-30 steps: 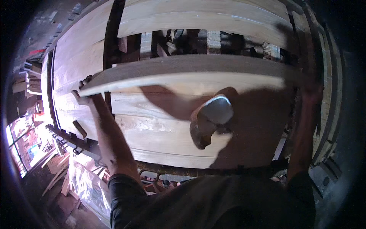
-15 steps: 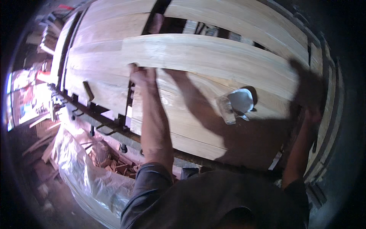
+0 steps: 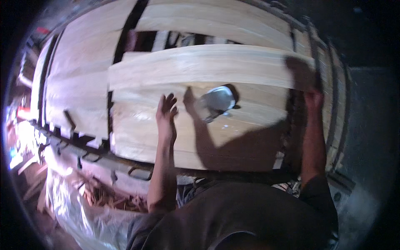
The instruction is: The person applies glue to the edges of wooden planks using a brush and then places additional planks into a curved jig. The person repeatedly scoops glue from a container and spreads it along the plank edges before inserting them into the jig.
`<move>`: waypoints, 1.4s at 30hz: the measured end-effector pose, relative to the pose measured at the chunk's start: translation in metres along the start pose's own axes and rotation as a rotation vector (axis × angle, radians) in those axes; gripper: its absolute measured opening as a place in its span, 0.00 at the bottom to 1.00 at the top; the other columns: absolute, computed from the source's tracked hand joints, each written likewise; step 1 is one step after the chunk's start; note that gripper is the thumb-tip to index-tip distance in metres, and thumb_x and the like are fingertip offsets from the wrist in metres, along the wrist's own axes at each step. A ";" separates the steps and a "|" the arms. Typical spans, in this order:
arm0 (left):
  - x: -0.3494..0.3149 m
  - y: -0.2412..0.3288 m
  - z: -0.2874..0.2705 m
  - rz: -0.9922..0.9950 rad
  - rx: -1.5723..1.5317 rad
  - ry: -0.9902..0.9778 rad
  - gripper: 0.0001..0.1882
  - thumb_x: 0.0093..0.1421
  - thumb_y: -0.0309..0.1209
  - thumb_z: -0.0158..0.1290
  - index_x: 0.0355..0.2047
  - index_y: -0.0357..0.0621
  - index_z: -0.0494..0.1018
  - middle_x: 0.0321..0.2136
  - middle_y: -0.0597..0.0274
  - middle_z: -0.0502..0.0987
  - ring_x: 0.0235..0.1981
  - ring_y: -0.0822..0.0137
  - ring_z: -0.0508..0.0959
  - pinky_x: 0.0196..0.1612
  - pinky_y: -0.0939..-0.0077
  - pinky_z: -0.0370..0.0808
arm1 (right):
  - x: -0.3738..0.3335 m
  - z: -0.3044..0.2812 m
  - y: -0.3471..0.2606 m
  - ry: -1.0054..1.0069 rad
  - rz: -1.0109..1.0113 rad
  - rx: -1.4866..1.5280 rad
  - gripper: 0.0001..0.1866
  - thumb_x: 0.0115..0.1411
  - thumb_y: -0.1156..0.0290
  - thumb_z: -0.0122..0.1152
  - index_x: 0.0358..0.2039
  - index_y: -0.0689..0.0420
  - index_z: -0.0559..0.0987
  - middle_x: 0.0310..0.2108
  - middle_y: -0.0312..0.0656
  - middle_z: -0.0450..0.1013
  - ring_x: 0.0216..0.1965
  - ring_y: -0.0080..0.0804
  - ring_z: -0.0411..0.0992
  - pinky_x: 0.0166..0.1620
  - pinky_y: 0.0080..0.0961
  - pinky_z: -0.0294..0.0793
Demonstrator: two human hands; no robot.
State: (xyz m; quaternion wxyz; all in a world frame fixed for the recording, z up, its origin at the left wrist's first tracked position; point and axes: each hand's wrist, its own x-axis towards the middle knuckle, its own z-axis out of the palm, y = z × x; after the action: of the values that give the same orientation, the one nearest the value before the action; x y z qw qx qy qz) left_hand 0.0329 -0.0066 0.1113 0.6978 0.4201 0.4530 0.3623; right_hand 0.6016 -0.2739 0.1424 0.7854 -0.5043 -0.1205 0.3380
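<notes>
My left hand is raised over the pale wooden boards with its fingers apart, holding nothing. On the right, my right hand is at the right end of a long pale board; shade hides whether its fingers grip the board end. That board lies along the far side of several boards set edge to edge. A white, open-topped container sits on the boards between my hands, with a translucent piece at its left side. My arms' shadows fall across the wood.
Along the bench's near side runs a dark metal rail with clamp handles. More joined boards lie left, with a small dark stick on them. Clear plastic sheeting and wood scraps are below. A gap separates the far boards.
My left hand has let go of the long board's near edge and drawn back toward me, fingers spreading. My right hand stays by the board's right end. The view has shifted.
</notes>
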 end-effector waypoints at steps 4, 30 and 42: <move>-0.063 0.016 0.048 0.232 0.268 -0.430 0.50 0.49 0.20 0.60 0.70 0.49 0.47 0.68 0.51 0.54 0.70 0.54 0.53 0.69 0.52 0.47 | -0.021 0.045 -0.028 -0.093 0.036 -0.228 0.38 0.41 0.80 0.63 0.58 0.59 0.69 0.49 0.42 0.73 0.49 0.36 0.72 0.47 0.31 0.76; -0.174 0.005 -0.063 0.384 0.423 0.336 0.12 0.54 0.18 0.51 0.40 0.33 0.74 0.40 0.55 0.78 0.45 0.63 0.76 0.54 0.70 0.70 | -0.164 -0.007 0.049 -0.179 -0.591 -1.546 0.39 0.44 0.91 0.54 0.61 0.53 0.70 0.65 0.43 0.61 0.66 0.41 0.58 0.67 0.33 0.58; -0.200 0.001 -0.088 0.256 0.559 0.383 0.22 0.58 0.27 0.59 0.53 0.32 0.71 0.49 0.50 0.75 0.53 0.59 0.73 0.59 0.67 0.66 | -0.235 -0.006 0.062 -0.335 -0.430 -1.648 0.41 0.43 0.87 0.58 0.62 0.53 0.68 0.65 0.43 0.61 0.66 0.45 0.58 0.66 0.38 0.55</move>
State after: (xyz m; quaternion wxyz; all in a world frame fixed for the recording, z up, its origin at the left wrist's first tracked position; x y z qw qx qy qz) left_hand -0.1154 -0.1609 0.1569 0.4075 0.5723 0.6010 0.3810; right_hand 0.4052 -0.4146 0.1214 0.1886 -0.8223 -0.5339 0.0570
